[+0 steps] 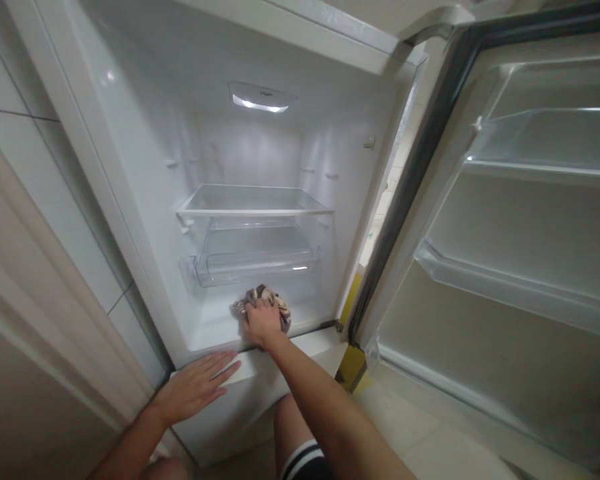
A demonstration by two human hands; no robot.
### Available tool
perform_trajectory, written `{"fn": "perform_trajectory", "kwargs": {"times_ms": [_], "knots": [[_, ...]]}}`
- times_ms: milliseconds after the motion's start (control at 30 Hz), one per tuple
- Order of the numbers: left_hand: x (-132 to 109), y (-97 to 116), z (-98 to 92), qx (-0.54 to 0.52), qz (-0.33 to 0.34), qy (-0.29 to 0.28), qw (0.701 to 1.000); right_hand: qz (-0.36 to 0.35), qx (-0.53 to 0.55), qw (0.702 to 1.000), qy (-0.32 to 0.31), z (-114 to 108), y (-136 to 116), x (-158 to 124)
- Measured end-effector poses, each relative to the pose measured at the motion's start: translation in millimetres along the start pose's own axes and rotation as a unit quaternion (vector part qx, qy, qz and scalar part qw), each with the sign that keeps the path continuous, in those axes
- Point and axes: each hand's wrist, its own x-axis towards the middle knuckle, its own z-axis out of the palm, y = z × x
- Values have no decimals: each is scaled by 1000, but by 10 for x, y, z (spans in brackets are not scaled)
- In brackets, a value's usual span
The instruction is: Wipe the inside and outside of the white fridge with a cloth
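text: none legible | lamp cover (pixel 261 100): small dark mark (pixel 267 93) (too blurred to read)

White fridge floor (pixel 211 321): crumpled patterned cloth (pixel 263 292) directly on it, near front edge.

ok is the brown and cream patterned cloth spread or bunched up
Bunched up: the brown and cream patterned cloth makes a rumpled mound under the right hand, on the white fridge floor.

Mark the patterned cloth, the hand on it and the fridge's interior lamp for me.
Patterned cloth (pixel 263 293): head view, on its bunched upper folds.
Right hand (pixel 264 321): head view, on its back.
Interior lamp (pixel 260 104): head view, on its bright lit strip.
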Motion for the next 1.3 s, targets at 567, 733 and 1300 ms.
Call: {"fn": "perform_trajectory", "kwargs": {"times_ms": [567, 733, 1300], "knots": [[81, 87, -75, 8, 26, -35, 999, -84, -11, 995, 46, 98, 225, -330], [59, 145, -32, -2, 2, -24, 1000, -281, 14, 960, 4, 177, -500, 47], [61, 132, -68, 31, -2, 10, 999, -31, -15, 999, 13, -97, 533, -313]]}}
